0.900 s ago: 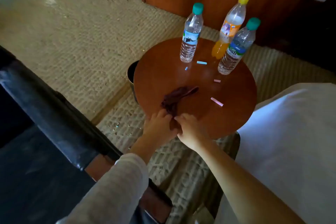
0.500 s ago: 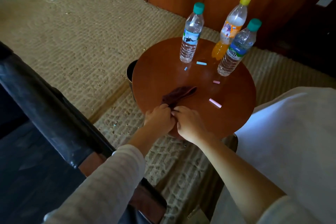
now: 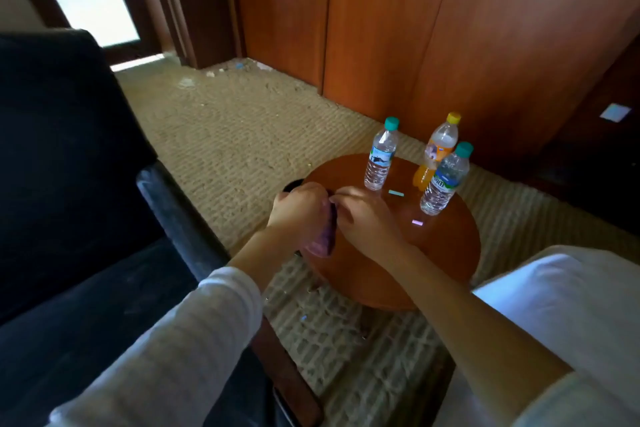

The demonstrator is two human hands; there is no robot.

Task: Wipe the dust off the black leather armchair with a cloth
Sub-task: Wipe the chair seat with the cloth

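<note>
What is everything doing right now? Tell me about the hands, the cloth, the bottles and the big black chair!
Cloth: bunched up, held by both hands.
Left hand: grips the cloth.
Right hand: pinches the cloth.
Left water bottle: upright, cap on.
Right water bottle: upright, cap on.
Orange drink bottle: upright, cap on, partly full.
Armchair: dusty arm, not touched yet.

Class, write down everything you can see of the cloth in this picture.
The cloth is small, dark purplish, soft-looking and blurred. It is bunched, not spread. The left hand grips its upper part, the right hand pinches it alongside; the loose end hangs below the left hand, by the near edge of the round wooden table. Whether it touches the table is unclear.
</note>
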